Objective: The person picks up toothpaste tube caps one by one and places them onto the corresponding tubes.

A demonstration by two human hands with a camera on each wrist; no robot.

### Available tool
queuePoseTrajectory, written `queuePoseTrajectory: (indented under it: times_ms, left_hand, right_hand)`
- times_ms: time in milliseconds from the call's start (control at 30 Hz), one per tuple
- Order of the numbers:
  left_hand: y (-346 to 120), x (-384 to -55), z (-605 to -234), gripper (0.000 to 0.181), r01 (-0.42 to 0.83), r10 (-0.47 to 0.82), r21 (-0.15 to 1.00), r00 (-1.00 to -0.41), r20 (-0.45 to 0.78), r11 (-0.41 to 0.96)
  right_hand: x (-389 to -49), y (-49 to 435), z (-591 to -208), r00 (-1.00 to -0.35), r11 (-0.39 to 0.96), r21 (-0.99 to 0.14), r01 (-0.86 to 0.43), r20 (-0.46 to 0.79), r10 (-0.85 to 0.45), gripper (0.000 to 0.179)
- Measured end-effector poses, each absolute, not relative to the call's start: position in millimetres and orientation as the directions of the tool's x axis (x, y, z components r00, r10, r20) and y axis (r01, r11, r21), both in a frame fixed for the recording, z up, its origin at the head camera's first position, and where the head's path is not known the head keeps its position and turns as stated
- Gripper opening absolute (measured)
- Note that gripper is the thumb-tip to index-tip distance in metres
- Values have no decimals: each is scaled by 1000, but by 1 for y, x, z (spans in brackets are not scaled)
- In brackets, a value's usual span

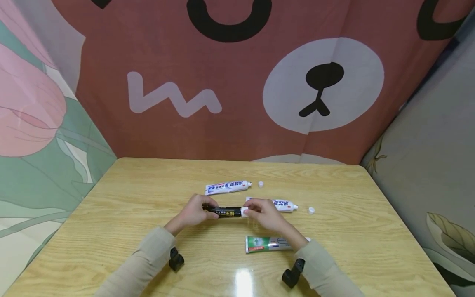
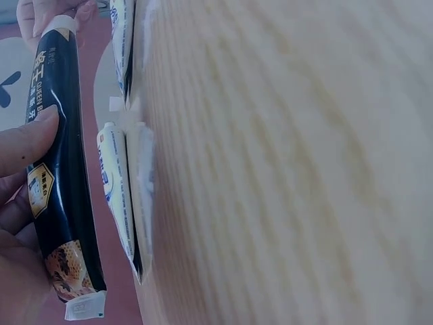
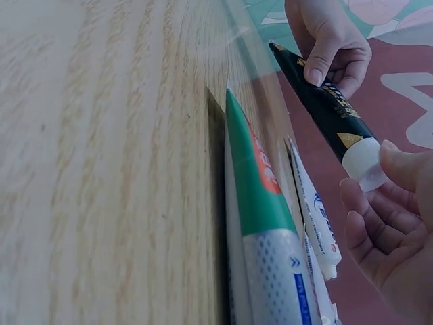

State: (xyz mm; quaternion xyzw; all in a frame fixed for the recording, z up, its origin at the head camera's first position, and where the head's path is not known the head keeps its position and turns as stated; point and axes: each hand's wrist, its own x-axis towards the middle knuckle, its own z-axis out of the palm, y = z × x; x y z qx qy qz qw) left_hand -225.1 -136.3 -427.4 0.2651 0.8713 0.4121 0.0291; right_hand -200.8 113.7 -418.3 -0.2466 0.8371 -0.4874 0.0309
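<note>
A black toothpaste tube point(image 1: 226, 212) with gold lettering is held level above the table between both hands. My left hand point(image 1: 196, 210) grips its body toward the crimped end, thumb on the near face, as the left wrist view shows. At the other end, my right hand point(image 1: 268, 213) pinches the white cap point(image 3: 364, 164) between thumb and fingers. The cap sits on the tube. Behind the right hand lies a white and blue toothpaste tube point(image 1: 285, 205), partly hidden by it. A green and silver toothpaste tube point(image 1: 262, 244) lies nearer, its capped end partly behind the right forearm.
Farther back on the wooden table point(image 1: 148, 185) lies another white and blue toothpaste tube point(image 1: 227, 187), its nozzle bare. One small white cap point(image 1: 261, 184) rests beside that nozzle, and a second white cap point(image 1: 311, 210) lies to the right. A patterned cloth point(image 1: 237, 136) hangs behind the table.
</note>
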Motion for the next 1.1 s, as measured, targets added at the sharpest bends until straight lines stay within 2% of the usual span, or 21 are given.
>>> queuePoseTrajectory:
  times_ms: [167, 467, 700, 867, 1100]
  left_hand:
    - [-138, -224, -428, 16, 432, 478, 731, -863, 164, 529]
    - [-136, -222, -427, 15, 423, 457, 719, -874, 163, 552]
    - [-133, -221, -425, 16, 478, 471, 675, -856, 215, 562]
    - [-131, -220, -426, 17, 503, 485, 657, -843, 232, 561]
    - [-131, -221, -427, 20, 494, 487, 666, -845, 220, 558]
  right_hand:
    - [-190, 109, -398, -870, 373, -839, -396, 212, -446, 13]
    - [-203, 109, -427, -903, 310, -903, -299, 162, -399, 18]
    - [-193, 105, -406, -929, 284, -939, -195, 83, -362, 15]
    - [-203, 110, -428, -935, 284, -944, -166, 59, -349, 16]
    - [-205, 113, -431, -935, 299, -939, -171, 59, -351, 18]
